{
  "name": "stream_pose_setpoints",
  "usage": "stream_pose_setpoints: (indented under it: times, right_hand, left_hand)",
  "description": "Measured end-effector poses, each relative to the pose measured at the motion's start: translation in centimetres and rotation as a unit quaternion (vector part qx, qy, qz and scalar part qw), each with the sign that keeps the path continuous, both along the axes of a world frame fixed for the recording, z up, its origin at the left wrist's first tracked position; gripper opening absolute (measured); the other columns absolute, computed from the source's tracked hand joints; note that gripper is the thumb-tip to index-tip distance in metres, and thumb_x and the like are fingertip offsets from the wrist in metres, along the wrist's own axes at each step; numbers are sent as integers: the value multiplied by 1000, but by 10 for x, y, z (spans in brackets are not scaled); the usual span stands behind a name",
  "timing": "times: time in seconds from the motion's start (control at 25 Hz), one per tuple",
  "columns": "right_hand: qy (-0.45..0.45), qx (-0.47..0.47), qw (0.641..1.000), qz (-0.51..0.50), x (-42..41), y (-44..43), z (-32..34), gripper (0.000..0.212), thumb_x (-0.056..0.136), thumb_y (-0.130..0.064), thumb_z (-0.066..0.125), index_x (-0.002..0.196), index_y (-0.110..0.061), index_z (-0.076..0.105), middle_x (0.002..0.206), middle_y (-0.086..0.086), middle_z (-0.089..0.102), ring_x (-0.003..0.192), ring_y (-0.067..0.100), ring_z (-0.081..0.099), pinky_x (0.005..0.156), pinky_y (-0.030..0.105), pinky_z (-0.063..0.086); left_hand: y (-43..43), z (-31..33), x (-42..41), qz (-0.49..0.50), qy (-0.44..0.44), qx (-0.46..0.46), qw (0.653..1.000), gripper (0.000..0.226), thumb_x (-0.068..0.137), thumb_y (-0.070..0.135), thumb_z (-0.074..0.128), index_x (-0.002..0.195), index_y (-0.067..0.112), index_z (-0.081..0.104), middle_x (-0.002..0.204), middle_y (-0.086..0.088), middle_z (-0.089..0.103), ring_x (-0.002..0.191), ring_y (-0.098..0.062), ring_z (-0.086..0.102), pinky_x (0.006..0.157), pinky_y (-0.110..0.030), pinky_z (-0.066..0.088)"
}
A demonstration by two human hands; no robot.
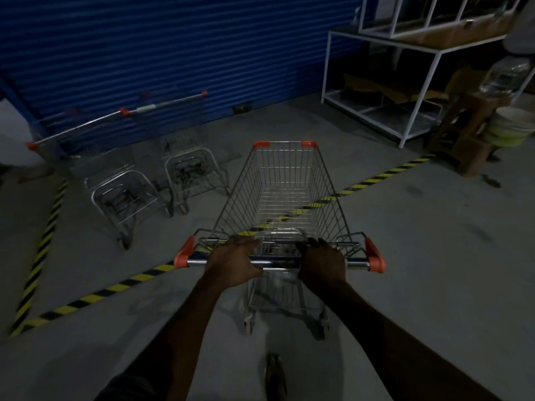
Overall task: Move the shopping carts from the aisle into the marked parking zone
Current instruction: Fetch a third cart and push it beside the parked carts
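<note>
An empty wire shopping cart [285,180] with orange corner caps stands in front of me, its basket straddling the yellow-black floor tape [95,295] of the marked zone. My left hand [233,260] grips the chrome handle bar [357,263] left of centre. My right hand [321,263] grips the same bar right of centre. Two more carts [124,180] [189,166] stand inside the taped zone at the left, against the blue shutter.
A blue roller shutter [173,53] closes the far side. A white metal rack [405,91] stands at the back right, next to a wooden stool [469,137] with a clear jar and stacked bowls. Tape also runs down the left side [43,247]. My foot [275,374] shows below.
</note>
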State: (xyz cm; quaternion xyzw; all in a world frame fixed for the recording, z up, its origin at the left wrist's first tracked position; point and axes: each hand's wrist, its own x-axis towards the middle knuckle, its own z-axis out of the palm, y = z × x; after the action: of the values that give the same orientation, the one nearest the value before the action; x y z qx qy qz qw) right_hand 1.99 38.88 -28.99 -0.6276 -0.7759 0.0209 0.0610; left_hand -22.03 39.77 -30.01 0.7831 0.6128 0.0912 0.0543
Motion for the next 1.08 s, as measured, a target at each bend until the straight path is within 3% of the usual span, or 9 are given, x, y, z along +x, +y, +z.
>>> stream_pose_setpoints:
  times: [0.16,0.24,0.36,0.44,0.52,0.6,0.76,0.92,1.08]
  right_hand:
    - [19,75,997,-20,-8,91,-5,31,76,-12,68,106,-13,74,104,9,72,98,35,68,81,44,52]
    - [36,112,992,-46,-15,130,-10,34,73,-16,72,107,-13,72,107,10,70,102,36,64,89,50,45]
    - [40,97,992,-63,-28,187,-8,58,73,-54,73,122,-23,66,130,7,61,124,34,53,103,62,30]
    - [44,65,996,-45,-30,225,-4,76,71,-81,58,129,-32,61,140,2,55,135,32,45,108,65,22]
    - [50,56,997,-18,-27,265,-3,83,76,-94,36,132,-38,60,150,0,49,145,31,35,113,66,14]
    - [48,57,997,-2,-22,310,-3,80,83,-91,18,128,-43,63,153,-1,47,149,31,29,114,68,12]
    - [36,42,998,-12,-6,408,-7,68,89,-85,19,110,-45,70,149,-6,51,144,27,33,111,64,15]
    - [45,39,998,16,17,514,-7,84,86,-90,4,109,-44,71,143,-10,54,138,26,40,110,64,14]
    - [37,-13,999,0,15,608,0,68,87,-85,24,113,-41,69,143,-7,54,139,28,39,109,69,8]
  left_hand:
    - [104,1,-9,-16,-13,1,1000,80,72,63,70,145,38,52,152,13,49,138,-11,47,112,-29,36]
    - [151,1,-14,-27,-17,3,999,78,69,64,65,143,41,54,149,14,52,135,-11,50,109,-28,39]
    - [220,0,-20,-42,-18,14,999,79,65,67,56,139,39,58,143,13,58,129,-12,56,105,-31,46]
    - [263,-2,-24,-52,-37,31,997,77,63,62,65,135,34,64,138,9,63,125,-15,60,104,-32,48]
    - [307,-3,-25,-55,-43,45,997,77,60,55,79,132,31,67,134,7,66,122,-15,63,102,-33,49]
    - [349,-5,-21,-49,-47,47,997,78,55,51,86,129,29,70,131,5,68,118,-17,66,99,-34,52]
    - [433,0,-4,-27,-40,30,998,79,61,59,71,133,29,66,138,6,64,125,-16,61,103,-34,48]
    - [524,6,12,-21,-35,-26,999,86,69,58,70,149,37,46,153,11,47,139,-13,46,112,-32,39]
    - [609,2,19,31,-6,-19,999,92,71,59,74,152,40,34,159,2,39,141,-24,43,108,-57,42]
